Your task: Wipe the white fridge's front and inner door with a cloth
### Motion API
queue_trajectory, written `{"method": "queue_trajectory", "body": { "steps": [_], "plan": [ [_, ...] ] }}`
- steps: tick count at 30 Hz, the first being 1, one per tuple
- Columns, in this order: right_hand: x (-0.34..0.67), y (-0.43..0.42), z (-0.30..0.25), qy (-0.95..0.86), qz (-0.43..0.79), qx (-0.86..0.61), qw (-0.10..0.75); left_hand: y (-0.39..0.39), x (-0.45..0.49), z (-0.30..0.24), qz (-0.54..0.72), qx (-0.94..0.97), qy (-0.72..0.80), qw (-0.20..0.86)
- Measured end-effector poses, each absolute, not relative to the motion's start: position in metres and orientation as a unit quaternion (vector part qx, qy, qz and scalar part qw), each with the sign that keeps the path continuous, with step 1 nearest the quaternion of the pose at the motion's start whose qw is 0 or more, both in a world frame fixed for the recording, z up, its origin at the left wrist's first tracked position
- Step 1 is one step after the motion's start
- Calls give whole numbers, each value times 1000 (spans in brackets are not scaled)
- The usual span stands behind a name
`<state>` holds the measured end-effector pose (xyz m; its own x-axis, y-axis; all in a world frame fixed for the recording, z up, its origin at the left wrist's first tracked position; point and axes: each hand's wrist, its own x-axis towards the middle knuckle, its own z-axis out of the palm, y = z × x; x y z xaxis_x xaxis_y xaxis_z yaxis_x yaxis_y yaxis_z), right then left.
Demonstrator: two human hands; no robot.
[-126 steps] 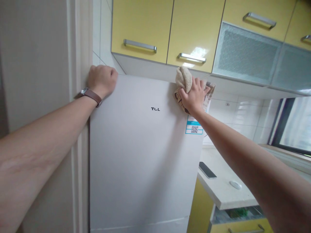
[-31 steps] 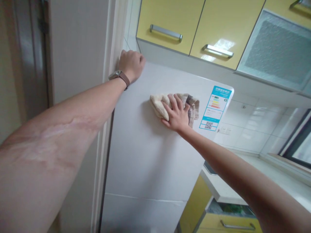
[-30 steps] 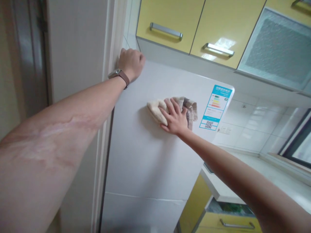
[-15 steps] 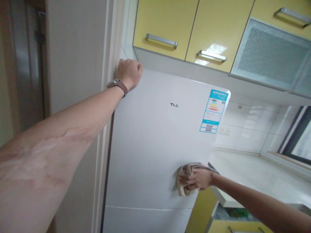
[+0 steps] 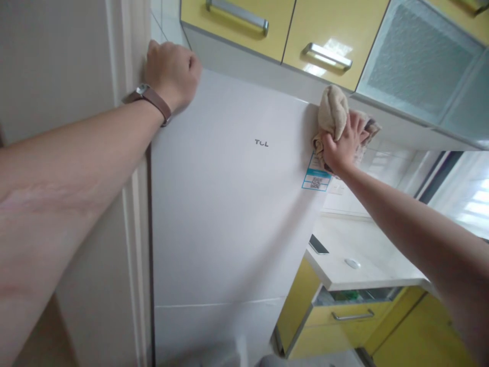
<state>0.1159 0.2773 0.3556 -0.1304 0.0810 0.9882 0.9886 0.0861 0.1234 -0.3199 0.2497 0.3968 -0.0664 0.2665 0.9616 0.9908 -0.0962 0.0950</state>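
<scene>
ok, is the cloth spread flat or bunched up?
Bunched: the cloth is wadded in a lump under the right hand, against the fridge door at its top corner.

Label (image 5: 315,179) half behind cloth (image 5: 331,109)

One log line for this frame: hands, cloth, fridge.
left hand: closed fist against fridge door top-left corner | right hand: gripping beige cloth on door's top-right corner, partly covering blue label
</scene>
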Motion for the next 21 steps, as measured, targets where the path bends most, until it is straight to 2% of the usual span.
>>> {"method": "queue_trajectory", "body": {
  "steps": [4,12,21],
  "plan": [
    [114,278,324,-554,-488,-507,445,253,-320,398,-480,-568,-544,388],
    [143,273,248,-609,-506,-506,342,243,-314,395,-486,-585,-548,349],
    [159,285,202,-642,-487,-416,420,237,-317,395,-460,-606,-540,359]
  ]
}}
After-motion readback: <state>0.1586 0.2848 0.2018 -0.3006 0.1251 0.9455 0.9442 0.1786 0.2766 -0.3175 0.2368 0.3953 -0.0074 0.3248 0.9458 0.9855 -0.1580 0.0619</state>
